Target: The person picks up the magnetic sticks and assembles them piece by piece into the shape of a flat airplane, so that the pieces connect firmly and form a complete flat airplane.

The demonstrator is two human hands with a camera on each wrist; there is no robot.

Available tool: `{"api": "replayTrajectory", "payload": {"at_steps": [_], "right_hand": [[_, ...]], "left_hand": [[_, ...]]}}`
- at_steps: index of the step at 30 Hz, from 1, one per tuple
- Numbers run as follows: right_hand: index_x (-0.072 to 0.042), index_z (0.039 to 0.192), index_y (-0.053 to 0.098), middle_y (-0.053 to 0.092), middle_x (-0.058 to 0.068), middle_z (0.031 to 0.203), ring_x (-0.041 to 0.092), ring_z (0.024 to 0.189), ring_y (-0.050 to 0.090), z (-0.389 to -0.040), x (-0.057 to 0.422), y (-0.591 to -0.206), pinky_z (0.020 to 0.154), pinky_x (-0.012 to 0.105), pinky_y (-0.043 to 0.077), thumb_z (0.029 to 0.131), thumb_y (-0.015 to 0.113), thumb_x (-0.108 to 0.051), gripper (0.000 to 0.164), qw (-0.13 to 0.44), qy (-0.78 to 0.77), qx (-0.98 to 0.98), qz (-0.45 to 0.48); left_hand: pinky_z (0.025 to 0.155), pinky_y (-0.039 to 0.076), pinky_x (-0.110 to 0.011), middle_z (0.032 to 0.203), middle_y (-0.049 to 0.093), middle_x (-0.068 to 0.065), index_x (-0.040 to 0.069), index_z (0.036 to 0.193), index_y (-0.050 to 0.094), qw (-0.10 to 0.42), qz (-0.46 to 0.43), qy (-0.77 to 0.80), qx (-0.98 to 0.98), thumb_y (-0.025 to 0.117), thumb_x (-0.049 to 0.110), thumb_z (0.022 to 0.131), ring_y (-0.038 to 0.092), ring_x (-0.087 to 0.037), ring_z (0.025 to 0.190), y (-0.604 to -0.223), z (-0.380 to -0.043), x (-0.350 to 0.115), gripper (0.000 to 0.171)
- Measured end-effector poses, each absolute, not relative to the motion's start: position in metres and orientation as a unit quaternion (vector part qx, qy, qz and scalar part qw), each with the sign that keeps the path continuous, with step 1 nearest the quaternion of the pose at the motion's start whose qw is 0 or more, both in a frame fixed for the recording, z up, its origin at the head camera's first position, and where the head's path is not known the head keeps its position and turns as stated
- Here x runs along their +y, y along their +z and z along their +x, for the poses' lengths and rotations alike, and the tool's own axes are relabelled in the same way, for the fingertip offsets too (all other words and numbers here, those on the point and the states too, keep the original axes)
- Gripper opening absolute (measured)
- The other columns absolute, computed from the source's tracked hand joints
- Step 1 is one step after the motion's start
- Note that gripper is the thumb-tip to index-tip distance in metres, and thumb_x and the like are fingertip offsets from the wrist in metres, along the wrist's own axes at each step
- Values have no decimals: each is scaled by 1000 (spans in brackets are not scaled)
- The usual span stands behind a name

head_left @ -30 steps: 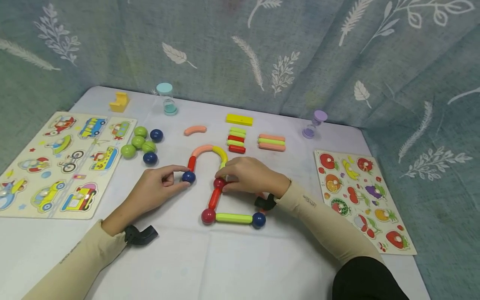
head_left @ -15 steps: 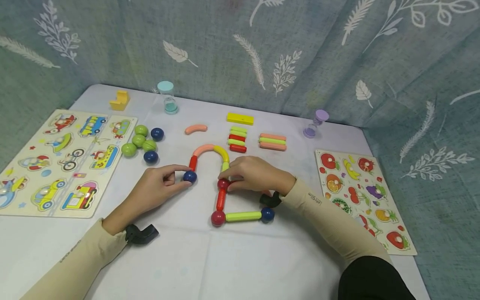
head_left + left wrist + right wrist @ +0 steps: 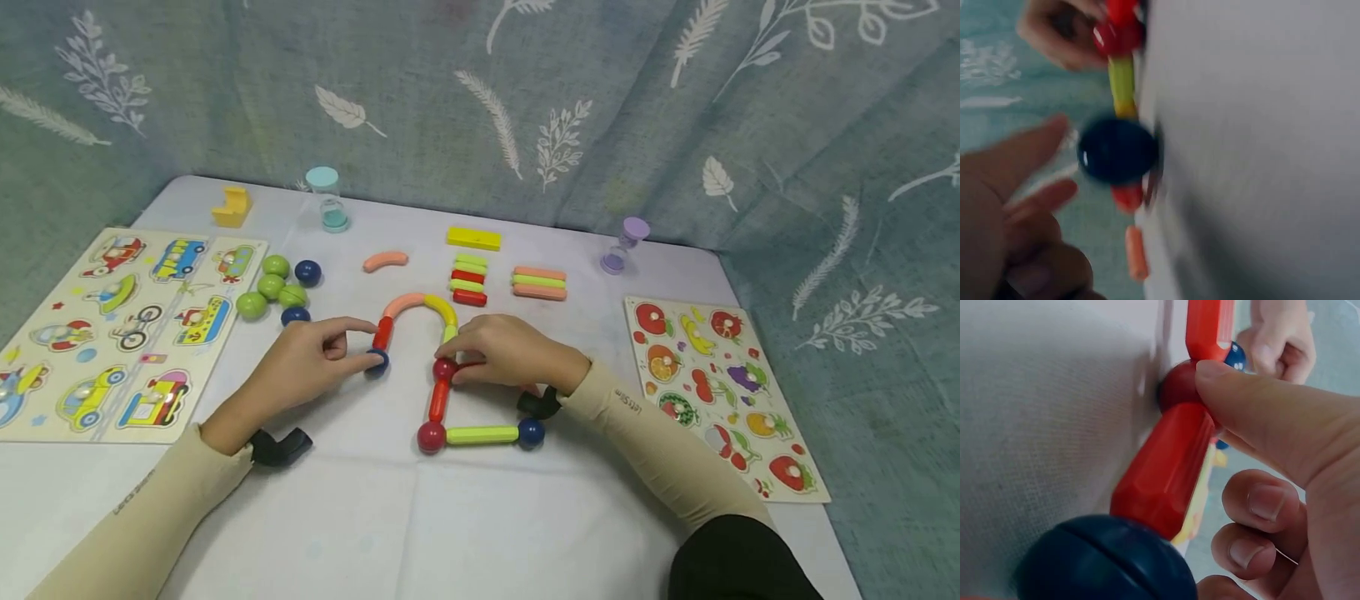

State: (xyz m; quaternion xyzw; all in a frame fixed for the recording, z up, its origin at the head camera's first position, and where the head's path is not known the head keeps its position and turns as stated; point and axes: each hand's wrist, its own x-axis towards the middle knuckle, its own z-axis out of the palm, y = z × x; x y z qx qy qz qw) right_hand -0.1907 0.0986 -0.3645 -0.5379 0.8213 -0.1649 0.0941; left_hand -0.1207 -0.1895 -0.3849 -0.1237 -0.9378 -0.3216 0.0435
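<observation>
My left hand (image 3: 306, 358) is beside a blue ball (image 3: 1116, 150); in the left wrist view thumb and fingers stand apart from it. The ball joins a red stick (image 3: 382, 333), a pink curved stick (image 3: 406, 303) and a yellow curved one (image 3: 442, 308) in an arch. At the arch's other foot my right hand (image 3: 502, 348) pinches a red ball (image 3: 1180, 386) between thumb and finger. Red sticks (image 3: 438, 401) lead from it to another red ball (image 3: 431, 437) and a near blue ball (image 3: 1107, 562). A green stick (image 3: 482, 435) ends at a blue ball (image 3: 531, 433).
Several green balls (image 3: 272, 287) and blue balls (image 3: 307, 272) sit at left. Short sticks (image 3: 469, 279), long sticks (image 3: 539, 282) and a pink curved stick (image 3: 386, 261) lie behind. Puzzle boards (image 3: 90, 333) (image 3: 712, 392) flank the work; hourglasses (image 3: 327, 200) (image 3: 624, 246) stand at the back.
The lower red-and-green part swung slightly right during the first half second. My left hand then shifted a little back and up from its pinch on the blue ball. My right hand keeps its pinch.
</observation>
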Motion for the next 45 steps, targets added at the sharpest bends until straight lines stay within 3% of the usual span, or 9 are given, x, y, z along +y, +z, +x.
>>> {"api": "replayTrajectory", "payload": {"at_steps": [5, 9, 17, 31, 38, 45], "right_hand": [[-25, 113, 68, 56, -11, 76, 7, 68, 48, -192, 104, -363, 63, 21, 40, 81, 72, -37, 34, 90, -176, 831, -520], [-26, 113, 68, 55, -12, 72, 7, 65, 48, -192, 107, -362, 62, 21, 40, 82, 72, -37, 33, 98, -183, 831, -516], [-28, 114, 67, 52, -12, 65, 3, 60, 46, -189, 100, -373, 57, 20, 38, 83, 70, -38, 33, 108, -195, 824, -522], [-27, 110, 68, 47, -10, 60, 3, 56, 42, -188, 102, -373, 53, 22, 33, 85, 68, -36, 27, 90, -208, 815, -533], [-28, 110, 68, 47, -11, 60, 3, 56, 43, -189, 105, -377, 53, 21, 33, 85, 68, -37, 27, 89, -211, 816, -531], [-29, 111, 68, 46, -11, 59, 3, 55, 43, -190, 109, -378, 52, 21, 33, 84, 69, -37, 28, 94, -216, 818, -524]], "left_hand": [[44, 27, -29, 57, 43, 5, 25, 104, 70, 46, -181, -284, -941, 68, 52, 78, 33, -14, 46, -359, -160, -179, 37], [47, 30, -31, 59, 45, 2, 25, 102, 71, 18, -223, -239, -945, 71, 44, 80, 36, -16, 49, -344, -201, -154, 29], [56, 32, -31, 65, 51, -2, 23, 96, 73, -57, -273, -204, -938, 74, 30, 81, 44, -19, 62, -353, -258, -119, 17], [56, 37, -32, 65, 56, 2, 25, 81, 70, -81, -277, -182, -940, 79, 40, 73, 47, -19, 63, -368, -271, -106, 19], [57, 38, -32, 67, 56, -1, 22, 85, 72, -95, -250, -164, -950, 79, 40, 73, 48, -20, 65, -368, -268, -98, 23], [57, 36, -31, 67, 54, 1, 22, 85, 71, -43, -269, -147, -951, 76, 38, 75, 47, -18, 65, -353, -258, -107, 19]]}}
